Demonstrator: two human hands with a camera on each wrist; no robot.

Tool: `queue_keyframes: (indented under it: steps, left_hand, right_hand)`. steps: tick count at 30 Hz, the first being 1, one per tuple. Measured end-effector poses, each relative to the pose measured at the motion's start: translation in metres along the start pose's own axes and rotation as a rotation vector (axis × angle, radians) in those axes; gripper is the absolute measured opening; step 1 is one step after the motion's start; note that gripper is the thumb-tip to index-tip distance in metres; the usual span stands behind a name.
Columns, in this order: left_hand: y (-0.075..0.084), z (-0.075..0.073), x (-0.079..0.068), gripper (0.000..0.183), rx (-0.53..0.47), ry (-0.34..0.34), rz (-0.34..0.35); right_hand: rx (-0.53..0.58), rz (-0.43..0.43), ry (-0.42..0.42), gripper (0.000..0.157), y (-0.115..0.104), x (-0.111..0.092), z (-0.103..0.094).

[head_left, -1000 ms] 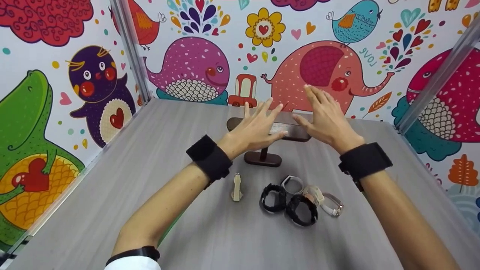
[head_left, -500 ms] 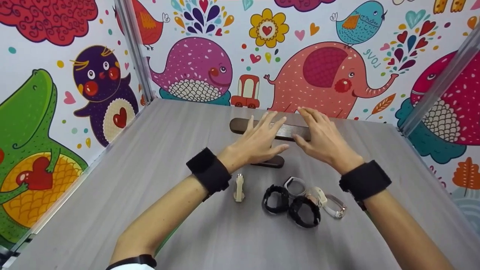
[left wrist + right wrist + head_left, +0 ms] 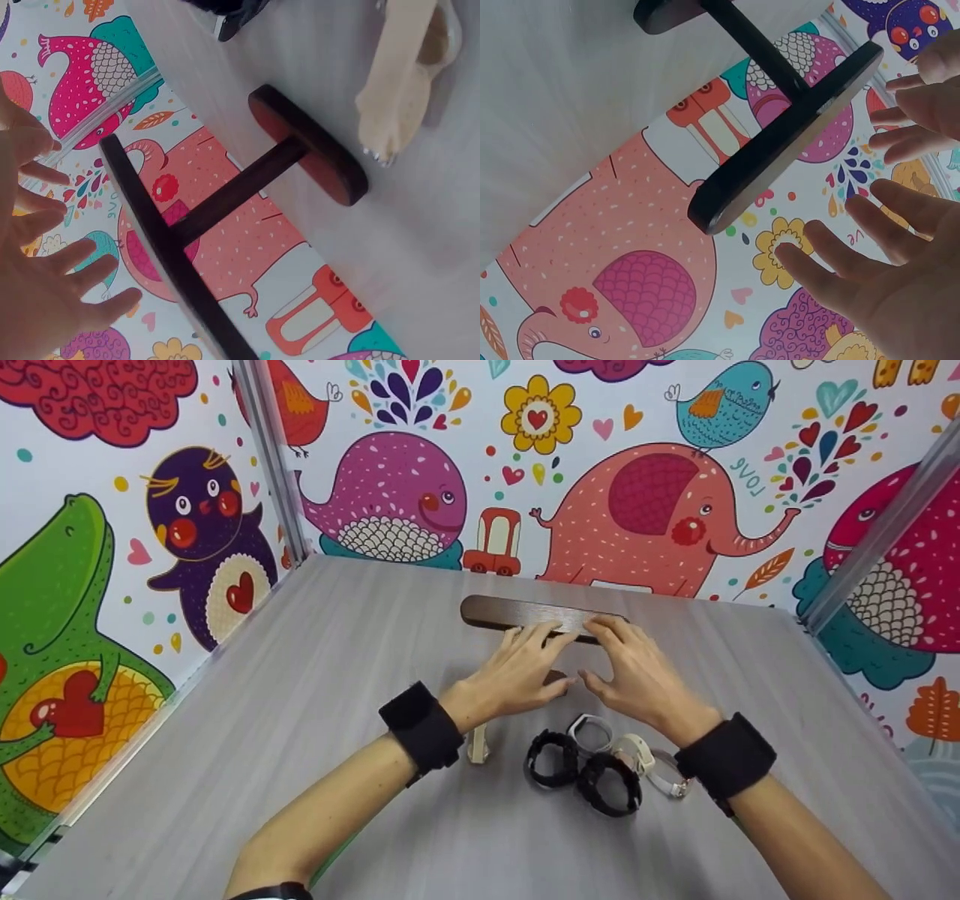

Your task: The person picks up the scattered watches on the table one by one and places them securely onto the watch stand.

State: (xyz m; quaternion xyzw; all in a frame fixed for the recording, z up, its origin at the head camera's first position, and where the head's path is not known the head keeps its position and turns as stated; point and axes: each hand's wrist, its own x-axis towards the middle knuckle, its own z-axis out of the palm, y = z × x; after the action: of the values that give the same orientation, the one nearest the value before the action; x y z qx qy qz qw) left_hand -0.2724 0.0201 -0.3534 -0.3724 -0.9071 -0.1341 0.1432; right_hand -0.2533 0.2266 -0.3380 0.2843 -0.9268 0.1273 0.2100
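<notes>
A dark brown T-shaped display stand (image 3: pixel 506 613) stands on the table, its long bar on a post (image 3: pixel 232 187) above an oval base (image 3: pixel 334 169). My left hand (image 3: pixel 517 671) and right hand (image 3: pixel 637 671) hover above and in front of the bar, fingers spread and holding nothing. Both wrist views show a gap between the fingers and the bar. In the head view the hands hide the post and most of the base. A cream watch (image 3: pixel 478 748) stands on its strap below my left wrist, partly covered by it.
Nearer me, a cluster of watches lies on the grey table (image 3: pixel 360 630): a black watch (image 3: pixel 551 760), another black one (image 3: pixel 609 785), a white band (image 3: pixel 591 733), a cream watch (image 3: pixel 634 751) and a white-strapped one (image 3: pixel 667 781). Printed wall panels (image 3: pixel 480 457) border the table.
Both hands have come down and nearer me, uncovering more of the bar and covering more of the base. The left wrist now overlaps the lone cream watch. Stand and watches stay put.
</notes>
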Motion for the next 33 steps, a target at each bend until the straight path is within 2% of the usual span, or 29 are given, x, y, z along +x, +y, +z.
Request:
queue_keyframes:
  steps: [6,10,16,24,28,33]
  left_hand:
    - [0.003,0.013,-0.005,0.057,0.014,-0.04,0.001]
    - [0.006,0.024,-0.008,0.054,0.072,-0.098,-0.004]
    - [0.009,0.042,-0.01,0.05,0.14,-0.156,-0.011]
    - [0.012,0.058,-0.012,0.05,0.133,-0.187,-0.014]
    - [0.012,0.063,-0.015,0.05,0.126,-0.203,-0.017]
    - [0.011,0.068,-0.018,0.048,0.096,-0.213,-0.008]
  right_hand:
    - [-0.002,-0.002,-0.058,0.056,0.004,-0.013,0.013]
    - [-0.001,0.013,-0.113,0.049,0.009,-0.019,0.024]
    - [0.003,0.045,-0.199,0.048,0.014,-0.025,0.038]
    - [-0.031,0.084,-0.308,0.049,0.015,-0.026,0.046]
    - [-0.027,0.151,-0.408,0.052,0.016,-0.024,0.051]
    - [-0.041,0.278,-0.554,0.055,0.018,-0.017,0.058]
